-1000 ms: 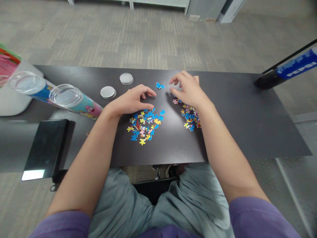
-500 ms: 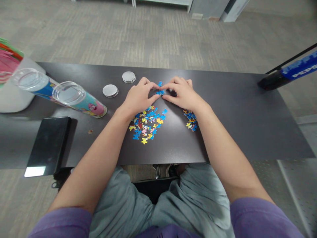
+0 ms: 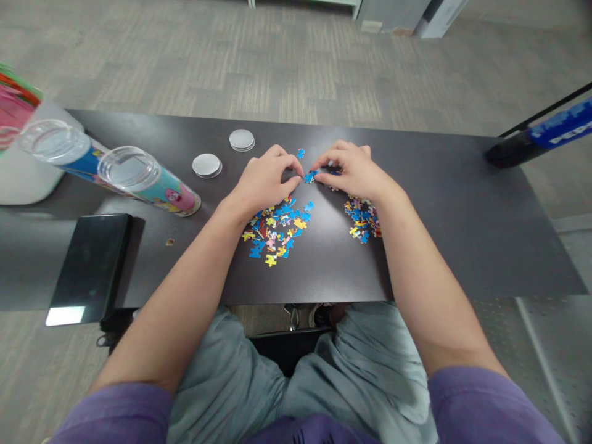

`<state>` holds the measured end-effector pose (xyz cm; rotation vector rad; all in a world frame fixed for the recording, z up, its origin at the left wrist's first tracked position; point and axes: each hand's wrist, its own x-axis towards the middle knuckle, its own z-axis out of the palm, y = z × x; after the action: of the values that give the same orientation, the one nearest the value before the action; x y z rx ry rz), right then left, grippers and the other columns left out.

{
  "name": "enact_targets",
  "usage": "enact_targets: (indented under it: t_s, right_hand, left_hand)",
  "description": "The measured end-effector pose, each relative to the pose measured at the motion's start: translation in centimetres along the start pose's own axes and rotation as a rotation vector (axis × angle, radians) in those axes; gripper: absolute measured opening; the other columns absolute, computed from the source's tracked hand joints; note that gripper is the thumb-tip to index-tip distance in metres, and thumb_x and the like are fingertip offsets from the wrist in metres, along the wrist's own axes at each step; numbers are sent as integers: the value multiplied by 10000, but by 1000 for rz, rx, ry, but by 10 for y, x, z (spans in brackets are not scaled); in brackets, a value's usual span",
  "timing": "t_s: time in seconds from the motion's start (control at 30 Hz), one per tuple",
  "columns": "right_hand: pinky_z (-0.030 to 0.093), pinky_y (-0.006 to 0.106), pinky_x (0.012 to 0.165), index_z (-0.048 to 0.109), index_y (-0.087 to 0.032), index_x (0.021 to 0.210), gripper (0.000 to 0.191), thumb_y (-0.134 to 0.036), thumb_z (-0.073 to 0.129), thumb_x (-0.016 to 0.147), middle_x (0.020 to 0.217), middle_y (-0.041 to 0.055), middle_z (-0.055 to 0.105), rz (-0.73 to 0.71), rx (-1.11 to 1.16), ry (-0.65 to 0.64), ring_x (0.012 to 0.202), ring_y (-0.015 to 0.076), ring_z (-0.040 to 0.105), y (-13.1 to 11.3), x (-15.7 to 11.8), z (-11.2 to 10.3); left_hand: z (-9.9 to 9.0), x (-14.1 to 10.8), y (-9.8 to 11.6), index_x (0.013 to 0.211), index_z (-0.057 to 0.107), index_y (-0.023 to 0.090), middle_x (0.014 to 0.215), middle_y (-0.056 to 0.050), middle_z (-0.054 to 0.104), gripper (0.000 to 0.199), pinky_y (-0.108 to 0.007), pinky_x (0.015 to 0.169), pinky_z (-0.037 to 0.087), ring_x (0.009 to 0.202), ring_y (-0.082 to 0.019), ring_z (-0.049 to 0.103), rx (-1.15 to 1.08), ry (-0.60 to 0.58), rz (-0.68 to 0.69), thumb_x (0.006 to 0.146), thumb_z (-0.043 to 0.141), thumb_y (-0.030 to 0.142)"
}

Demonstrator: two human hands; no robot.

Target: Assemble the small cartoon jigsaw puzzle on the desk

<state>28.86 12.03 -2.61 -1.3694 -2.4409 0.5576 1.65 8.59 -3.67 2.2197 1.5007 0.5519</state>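
Blue puzzle pieces [image 3: 310, 177] sit between my hands on the dark table, at the fingertips of my right hand [image 3: 349, 169], which pinches them. My left hand [image 3: 269, 176] is just to their left, its thumb and forefinger curved and a little apart, with nothing seen between them. A lone small blue piece [image 3: 301, 153] lies beyond the fingertips. Nearer to me, below my left hand, is a loose pile of blue, yellow and red pieces [image 3: 277, 228]. A second pile [image 3: 361, 219] lies beside my right wrist, partly hidden by the forearm.
Two stacks of white discs [image 3: 206, 165] [image 3: 242, 139] lie at the back left. Two clear-topped printed tubes [image 3: 173, 190] [image 3: 78, 157], a black tablet [image 3: 90, 265] and a white bin [image 3: 32, 172] are at the left. A dark bottle [image 3: 531, 145] is at the far right.
My fingertips have come apart, and my right hand has shifted slightly right with the blue pieces. More of the right pile now shows.
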Motion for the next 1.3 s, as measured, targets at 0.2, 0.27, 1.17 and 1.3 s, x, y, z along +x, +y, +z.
enact_targets:
  t_s: [0.2, 0.27, 1.17, 1.3]
  right_hand:
    - [433, 645, 1270, 929, -330, 1245, 162, -374, 935, 1089, 1371, 111, 816, -14, 45, -29, 1347, 426, 734, -4, -1, 0]
    - [424, 639, 1276, 939, -316, 1228, 165, -349, 943, 1066, 1379, 113, 825, -13, 51, -21, 1354, 425, 744, -3, -1, -1]
    - [487, 750, 1325, 929, -326, 1414, 271, -343, 752, 1210, 1544, 153, 853, -27, -92, 122, 1446, 476, 768, -2, 1, 13]
    - [493, 815, 1364, 857, -360, 1718, 503, -360, 696, 1242, 1802, 147, 777, -41, -172, 98, 1622, 525, 692, -3, 0, 20]
  left_hand:
    - [2, 0, 3, 1328, 935, 286, 1421, -91, 801, 226, -548, 1191, 592, 1087, -288, 732, -6, 5, -3, 1103, 934, 261]
    - [-1, 2, -3, 1317, 954, 301, 1411, -81, 804, 235, -525, 1170, 597, 1077, -279, 738, -47, -29, 16, 1095, 918, 233]
    - [10, 2, -1, 1121, 907, 296, 1203, -34, 882, 112, -485, 1040, 572, 1013, -274, 755, -59, 81, -76, 1042, 988, 299]
    - [7, 1, -5, 1134, 906, 291, 1221, -36, 881, 216, -481, 1028, 576, 1040, -283, 760, -105, 25, -58, 984, 1053, 343]
